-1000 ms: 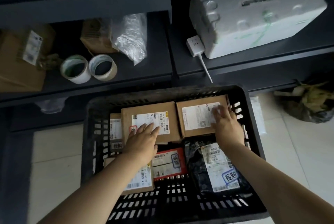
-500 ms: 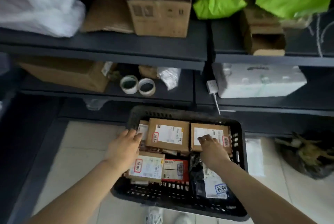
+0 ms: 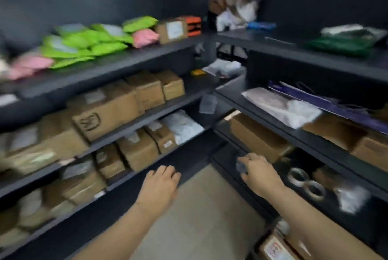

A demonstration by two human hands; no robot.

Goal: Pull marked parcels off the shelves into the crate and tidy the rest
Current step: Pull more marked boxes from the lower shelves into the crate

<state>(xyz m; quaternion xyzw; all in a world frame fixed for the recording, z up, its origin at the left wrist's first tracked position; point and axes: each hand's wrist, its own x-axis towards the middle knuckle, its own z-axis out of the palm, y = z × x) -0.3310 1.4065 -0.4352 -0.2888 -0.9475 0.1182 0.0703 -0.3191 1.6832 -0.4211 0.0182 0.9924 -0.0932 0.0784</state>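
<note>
The whole view is blurred by motion. My left hand hovers palm down over the floor in front of the left shelves, fingers loose and holding nothing. My right hand reaches toward the edge of the low right shelf, with a small grey blur by its fingertips and nothing clearly in it. Cardboard parcels fill the left shelves. Green mailers and pink mailers lie on top. Only a corner of the crate's labelled parcels shows at the bottom right.
The right shelves carry a brown box, a white bag, two tape rolls and a green packet. Beige floor tiles run between the two shelf units, which meet in a corner.
My view has swung up and left, from the crate to the shelf corner. Both hands have lifted off the parcels in the crate and now hang in front of the shelves.
</note>
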